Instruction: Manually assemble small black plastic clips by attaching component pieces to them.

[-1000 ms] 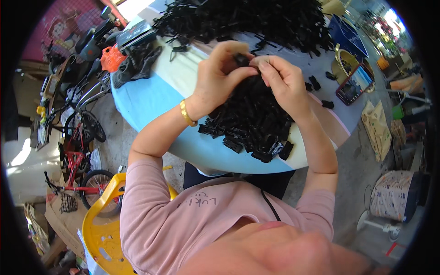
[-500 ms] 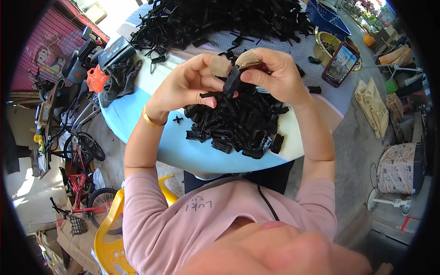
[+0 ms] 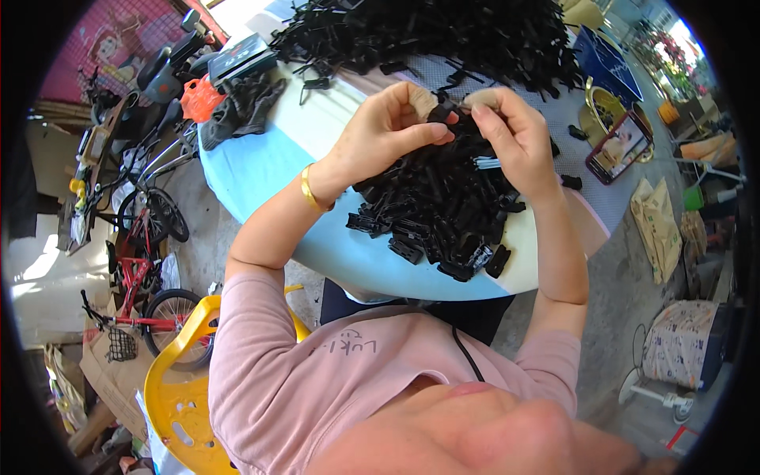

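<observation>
My left hand (image 3: 392, 127) is closed in a pinch on a small black plastic part (image 3: 447, 108), held above the table. My right hand (image 3: 513, 134) is pinched at the part's right end; its fingertips partly hide the grip. Tan tape wraps a finger on each hand. Beneath both hands lies a pile of black plastic parts (image 3: 431, 202) near the table's front edge. A few light-blue strips (image 3: 488, 163) show beside my right palm.
A much larger heap of black parts (image 3: 427, 39) covers the table's far side. A phone (image 3: 619, 148) leans against a gold-coloured pot (image 3: 599, 107) at right, by a blue basket (image 3: 608, 65). Dark cloth (image 3: 243, 111) and a red plastic bag (image 3: 203, 100) lie at the table's left.
The whole view has shifted, with the table now farther right. My hands have turned the black part and drawn slightly apart, the right fingers now at its end.
</observation>
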